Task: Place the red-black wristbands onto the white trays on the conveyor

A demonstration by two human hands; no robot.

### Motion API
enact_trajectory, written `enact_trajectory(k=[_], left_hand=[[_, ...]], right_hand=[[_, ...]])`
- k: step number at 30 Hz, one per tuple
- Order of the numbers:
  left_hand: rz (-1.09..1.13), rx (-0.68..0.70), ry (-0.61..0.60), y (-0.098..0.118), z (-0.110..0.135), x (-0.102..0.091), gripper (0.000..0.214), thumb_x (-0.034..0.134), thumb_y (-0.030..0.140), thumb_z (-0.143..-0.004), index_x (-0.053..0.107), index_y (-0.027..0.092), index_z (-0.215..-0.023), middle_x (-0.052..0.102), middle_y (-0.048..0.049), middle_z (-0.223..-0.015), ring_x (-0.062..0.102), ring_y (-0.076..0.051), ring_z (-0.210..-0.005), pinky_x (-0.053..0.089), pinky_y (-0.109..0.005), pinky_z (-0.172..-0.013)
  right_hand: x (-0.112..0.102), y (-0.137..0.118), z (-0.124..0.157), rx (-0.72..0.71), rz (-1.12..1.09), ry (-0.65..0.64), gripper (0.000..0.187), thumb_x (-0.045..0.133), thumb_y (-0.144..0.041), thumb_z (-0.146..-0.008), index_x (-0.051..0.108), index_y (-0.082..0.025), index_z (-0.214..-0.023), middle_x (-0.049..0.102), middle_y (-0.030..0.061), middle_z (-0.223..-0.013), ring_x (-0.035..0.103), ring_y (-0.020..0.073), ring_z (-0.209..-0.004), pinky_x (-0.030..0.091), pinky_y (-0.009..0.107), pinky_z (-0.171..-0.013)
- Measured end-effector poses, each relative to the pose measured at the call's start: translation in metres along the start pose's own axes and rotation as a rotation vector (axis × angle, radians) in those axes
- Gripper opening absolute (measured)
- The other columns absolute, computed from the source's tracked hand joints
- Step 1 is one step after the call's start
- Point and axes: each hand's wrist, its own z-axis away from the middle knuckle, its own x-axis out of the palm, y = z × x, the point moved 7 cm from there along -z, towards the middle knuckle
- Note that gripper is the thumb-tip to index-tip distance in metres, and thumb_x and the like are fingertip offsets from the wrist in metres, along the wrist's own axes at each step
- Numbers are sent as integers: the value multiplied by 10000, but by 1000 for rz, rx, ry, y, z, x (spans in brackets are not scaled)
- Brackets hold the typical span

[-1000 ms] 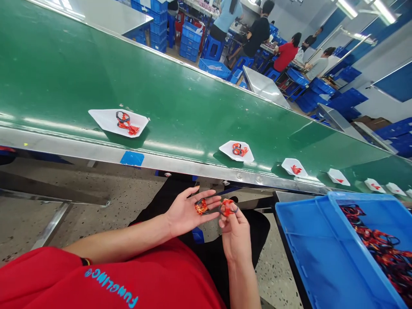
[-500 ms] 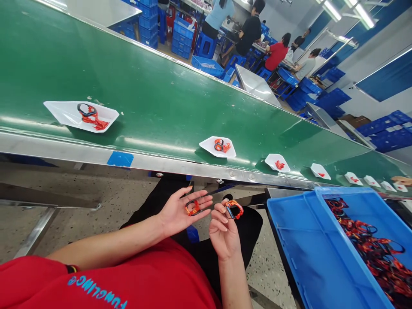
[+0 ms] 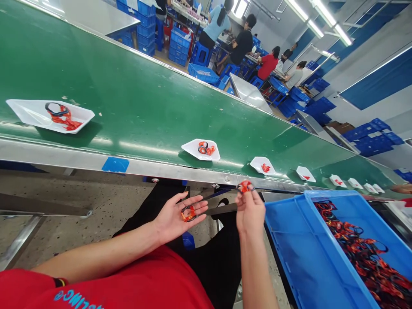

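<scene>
Now: my right hand (image 3: 249, 212) pinches a red band (image 3: 245, 186) at its fingertips, held up just under the conveyor belt (image 3: 144, 98) edge. A small white tray (image 3: 255, 163) lies straight above it. My left hand (image 3: 175, 216), farther off, lies flat open with a second band (image 3: 188, 213) resting on the palm.

Green conveyor belt (image 3: 144, 94) with a row of white trays (image 3: 191, 148); blue crate (image 3: 299, 244) at right; seated workers (image 3: 241, 43) beyond

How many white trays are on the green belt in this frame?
8 white trays: one far left, one in the middle, one just above the hair tie pinched in the right hand, at, then five shrinking rightward. Others may be hidden beyond.
</scene>
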Motion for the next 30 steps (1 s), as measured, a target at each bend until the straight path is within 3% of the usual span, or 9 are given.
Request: enact_trajectory(k=[4, 7, 11, 15, 17, 19, 22, 26, 30], left_hand=[[3, 9, -17, 3, 3, 3, 384, 602, 311, -777, 622, 64, -1071, 618, -195, -1171, 526, -294, -1166, 419, -410, -991], [12, 25, -50, 6, 6, 7, 385, 591, 319, -784, 624, 66, -1072, 618, -190, -1171, 511, -296, -1182, 405, -409, -1002], [21, 33, -122, 9, 5, 11, 406, 565, 341, -797, 619, 62, -1087, 629, -185, -1152, 516, -287, -1177, 395, -398, -1002], [-4, 41, -140, 7, 2, 11, 412, 538, 355, -809, 623, 60, -1084, 653, -170, -1104, 572, -256, -1095, 400, -370, -977], [-48, 49, -136, 4, 1, 11, 413, 516, 365, -819, 627, 67, -1082, 658, -157, -1088, 607, -229, -1002, 416, -352, -939], [-99, 67, -142, 2, 2, 12, 419, 497, 380, -828, 630, 75, -1082, 654, -148, -1093, 614, -209, -933, 424, -340, -904], [-148, 103, -188, 1, 5, 16, 432, 475, 406, -839, 630, 83, -1081, 644, -140, -1098, 600, -202, -920, 423, -324, -879], [-163, 102, -235, 1, 10, 20, 449, 454, 428, -853, 623, 89, -1094, 636, -139, -1112, 581, -199, -976, 418, -292, -866], [-158, 74, -245, -1, 12, 22, 430, 475, 422, -848, 628, 100, -1088, 639, -128, -1124, 580, -196, -998, 412, -292, -896]], right_hand=[[-6, -42, -60, -181, 56, 137, 307, 750, -254, -598, 634, -148, -861, 626, -30, -744, 559, 37, -593, 504, 139, -563], [-10, -53, -71, -217, 109, 170, 439, 739, -257, -603, 586, -162, -1003, 642, -10, -846, 615, 75, -698, 537, 197, -633], [-4, -31, -19, -173, 288, 56, 467, 729, -260, -647, 590, -178, -1086, 649, 35, -957, 588, 84, -664, 502, 181, -521], [24, 12, 65, -127, 673, -319, 279, 610, -311, -792, 634, -184, -1039, 657, 60, -902, 560, 102, -619, 492, 218, -526], [36, 31, 96, -135, 761, -452, 340, 613, -295, -790, 596, -199, -1116, 638, 89, -1000, 588, 140, -702, 503, 250, -558], [41, 42, 111, -159, 787, -489, 427, 631, -282, -773, 558, -213, -1188, 594, 111, -1122, 595, 175, -811, 506, 267, -587], [38, 51, 112, -35, 648, -442, 430, 654, -294, -754, 581, -214, -1170, 585, 107, -1160, 587, 197, -901, 502, 279, -645], [25, 62, 108, 405, 92, -368, 315, 648, -349, -769, 638, -223, -1057, 643, 48, -1002, 566, 119, -724, 473, 229, -592], [19, 60, 111, 605, -265, -313, 236, 672, -342, -745, 674, -208, -940, 650, 23, -944, 520, 79, -650, 455, 179, -539]])
